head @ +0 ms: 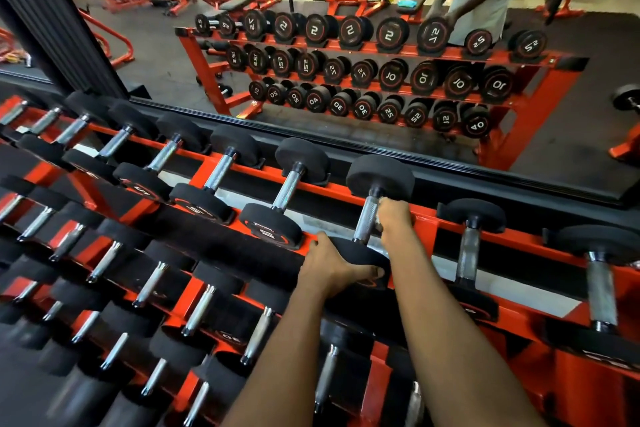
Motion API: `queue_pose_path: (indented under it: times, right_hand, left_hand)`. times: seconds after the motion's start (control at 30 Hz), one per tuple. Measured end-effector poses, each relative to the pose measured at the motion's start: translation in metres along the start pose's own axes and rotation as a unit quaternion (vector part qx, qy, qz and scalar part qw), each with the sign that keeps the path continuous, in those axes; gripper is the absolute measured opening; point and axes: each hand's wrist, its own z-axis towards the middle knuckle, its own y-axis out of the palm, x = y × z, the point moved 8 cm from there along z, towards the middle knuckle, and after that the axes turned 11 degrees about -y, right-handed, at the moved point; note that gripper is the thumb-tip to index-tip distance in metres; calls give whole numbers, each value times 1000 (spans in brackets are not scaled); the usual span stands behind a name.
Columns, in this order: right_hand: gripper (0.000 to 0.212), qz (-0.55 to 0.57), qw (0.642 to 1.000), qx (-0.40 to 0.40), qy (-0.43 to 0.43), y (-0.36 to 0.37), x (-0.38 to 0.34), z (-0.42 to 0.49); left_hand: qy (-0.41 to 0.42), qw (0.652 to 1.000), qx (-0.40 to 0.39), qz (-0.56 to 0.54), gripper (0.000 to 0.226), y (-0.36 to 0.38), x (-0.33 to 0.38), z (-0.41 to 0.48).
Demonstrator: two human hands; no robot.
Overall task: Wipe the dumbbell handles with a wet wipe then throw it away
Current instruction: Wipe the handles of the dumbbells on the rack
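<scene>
Left hand point(332, 270) on dumbbell point(367, 220), mirror point(162, 69) beyond

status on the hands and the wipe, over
Left hand grips the dumbbell by its near head. Right hand holds the wet wipe on its handle. Nothing blocking; neighbouring dumbbells sit apart on the rack.

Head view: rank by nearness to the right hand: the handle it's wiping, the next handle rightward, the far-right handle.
1. Wiped handle, touching the right hand.
2. Next handle, just right of it.
3. Far-right handle, near the frame edge.
</scene>
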Motion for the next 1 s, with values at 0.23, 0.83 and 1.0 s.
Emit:
queue_pose_path:
  times: [0.23,0.83,1.0]
  right_hand:
    - [19,-219,969,-117,-17,-18,12,-7]
    - [19,-50,991,-123,-35,4,34,3]
    - [26,-169,953,-244,-57,-4,44,-27]
  left_hand:
    - [2,1000,0,7,119,1,0,-2]
    - [-5,1000,-2,20,113,-1,1,-4]
    - [-6,1000,3,20,128,-1,-1,-1]
